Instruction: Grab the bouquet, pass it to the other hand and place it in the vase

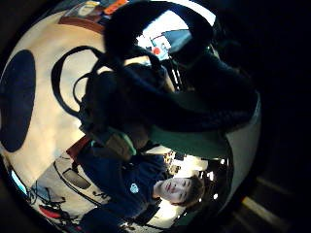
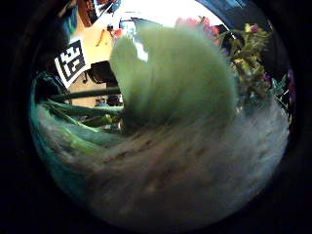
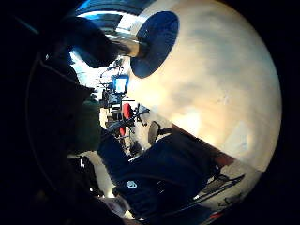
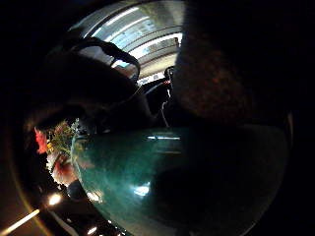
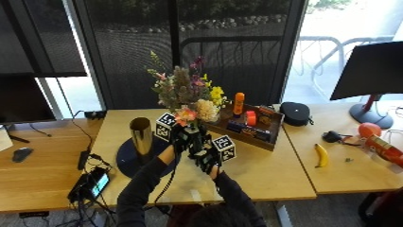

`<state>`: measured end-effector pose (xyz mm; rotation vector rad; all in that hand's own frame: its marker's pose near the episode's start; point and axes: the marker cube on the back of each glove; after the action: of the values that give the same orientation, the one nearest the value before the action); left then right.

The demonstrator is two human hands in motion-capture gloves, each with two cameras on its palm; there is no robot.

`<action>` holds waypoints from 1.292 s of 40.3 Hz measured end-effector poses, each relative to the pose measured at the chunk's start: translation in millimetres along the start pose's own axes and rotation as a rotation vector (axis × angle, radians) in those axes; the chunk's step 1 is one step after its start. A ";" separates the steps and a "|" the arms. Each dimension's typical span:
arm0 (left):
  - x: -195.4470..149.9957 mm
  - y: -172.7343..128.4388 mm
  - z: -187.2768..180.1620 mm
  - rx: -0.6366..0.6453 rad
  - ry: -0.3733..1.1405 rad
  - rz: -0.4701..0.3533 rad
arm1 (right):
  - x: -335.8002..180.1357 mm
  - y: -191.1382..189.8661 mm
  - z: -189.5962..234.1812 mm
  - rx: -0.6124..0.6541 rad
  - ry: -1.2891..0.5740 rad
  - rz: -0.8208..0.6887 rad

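The bouquet [image 5: 187, 97], mixed pink, yellow and purple flowers on green stems, is held upright above the middle of the table. My left hand [image 5: 180, 137] grips the stems just under the blooms. My right hand [image 5: 205, 158] grips them lower down, right beneath the left. The green stem bundle [image 4: 187, 172] fills the right thumb side palm view, and it looms close [image 2: 170, 73] in the left thumb side palm view with flowers [image 2: 248, 58] beyond. A gold metal vase [image 5: 141, 135] stands on a dark blue round mat [image 5: 129, 163], left of both hands.
A wooden tray [image 5: 249, 132] with bottles sits behind and right of the bouquet, with a black pouch [image 5: 294, 113] beyond it. A banana [image 5: 321, 155] and a monitor [image 5: 372, 71] are on the right table. A small device with cables [image 5: 94, 182] lies at the front left.
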<state>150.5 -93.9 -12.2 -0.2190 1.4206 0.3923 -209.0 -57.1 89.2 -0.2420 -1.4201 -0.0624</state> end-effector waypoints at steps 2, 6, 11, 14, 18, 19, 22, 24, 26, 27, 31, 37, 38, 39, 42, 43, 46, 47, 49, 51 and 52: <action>0.4 0.8 2.1 0.028 0.017 -0.006 | 0.3 1.4 0.2 -0.001 0.005 -0.002; -0.3 -1.2 5.9 0.057 0.020 -0.006 | 6.6 -1.6 -1.7 -0.005 -0.002 -0.001; 9.5 3.2 12.7 0.093 -0.025 0.025 | 10.7 -3.3 -5.5 0.000 0.001 -0.012; 18.4 6.6 16.8 0.119 -0.059 0.050 | 12.4 -3.8 -9.1 -0.001 -0.021 -0.003; 25.0 4.1 18.6 0.136 -0.087 0.067 | 13.5 -3.1 -13.4 -0.013 -0.038 0.015; 26.9 4.1 19.2 0.138 -0.092 0.067 | 13.5 -2.8 -14.1 -0.015 -0.037 0.017; 32.9 5.1 20.1 0.141 -0.103 0.066 | 15.8 -4.2 -16.6 -0.020 -0.037 0.014; 37.1 5.1 19.2 0.147 -0.109 0.070 | 17.1 -4.8 -18.5 -0.021 -0.038 0.011; 42.9 5.8 17.6 0.157 -0.111 0.075 | 16.9 -4.1 -20.5 -0.016 -0.036 0.010; 46.5 6.5 16.5 0.162 -0.112 0.078 | 16.7 -3.6 -21.7 -0.011 -0.035 0.008; 65.7 12.2 10.5 0.190 -0.112 0.089 | 14.7 0.0 -26.5 0.023 0.004 -0.033; 100.8 21.1 -7.6 0.263 -0.141 0.118 | 19.0 -3.9 -40.0 0.019 -0.007 -0.035; 106.2 22.5 -10.7 0.275 -0.149 0.122 | 20.7 -5.8 -42.6 0.018 -0.014 -0.040; 111.5 23.9 -13.9 0.288 -0.158 0.124 | 21.6 -7.1 -44.9 0.018 -0.021 -0.046; 131.4 28.6 -26.0 0.340 -0.183 0.131 | 16.2 -3.6 -50.2 0.030 -0.032 -0.056; 139.1 29.7 -31.8 0.364 -0.192 0.136 | 12.1 -0.4 -51.8 0.037 -0.028 -0.059; 162.5 32.5 -52.6 0.446 -0.214 0.156 | 1.8 7.6 -57.9 0.061 -0.007 -0.074; 169.8 33.6 -59.7 0.473 -0.218 0.162 | 0.5 8.1 -60.6 0.067 -0.002 -0.078; 182.1 35.1 -73.9 0.522 -0.219 0.175 | 0.2 6.2 -66.6 0.078 -0.001 -0.079; 190.9 35.6 -87.7 0.565 -0.212 0.183 | -1.3 4.9 -70.9 0.084 -0.005 -0.076; 194.4 35.7 -94.9 0.587 -0.209 0.185 | -2.8 4.4 -72.5 0.086 -0.006 -0.075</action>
<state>69.3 -71.0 -214.5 0.4210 1.2938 0.1291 -138.2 -68.0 76.4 -0.1179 -1.4340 -0.0615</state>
